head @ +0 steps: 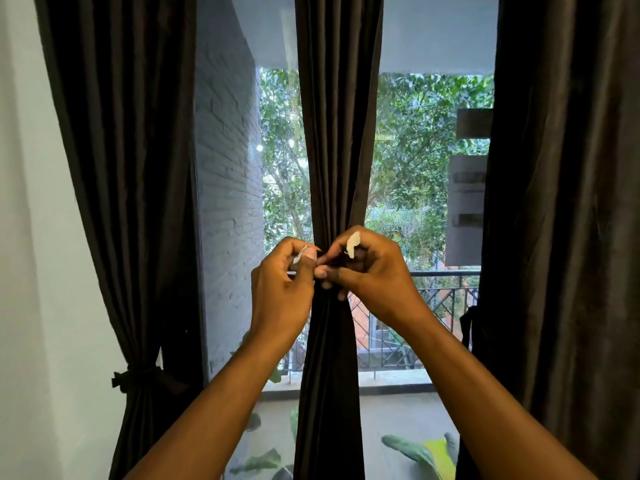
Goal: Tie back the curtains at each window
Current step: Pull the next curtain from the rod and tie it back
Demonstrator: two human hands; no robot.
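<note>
The fingers (pixel 313 263) of both hands meet at the pinched waist of the middle curtain (pixel 337 133), curled tight around the dark tie-back (pixel 346 263) that cinches it. The left hand (pixel 280 289) pinches one end of the tie between thumb and forefinger, something pale showing in its grip; the right hand (pixel 375 271) curls round the other end, with a white tag (pixel 353 244) sticking up above its knuckles. To do this step well, judging from how things lie, both ends should be drawn snug with even pull so the gathered folds stay bunched, then knotted directly in front. The curtain runs straight up and down through the fingers, its cloth touching them. Well off to the left and lower hangs the left curtain (pixel 121 168), already bound by its tie (pixel 138 375). To the right hangs the right curtain (pixel 571 202), seemingly not yet tied.
</note>
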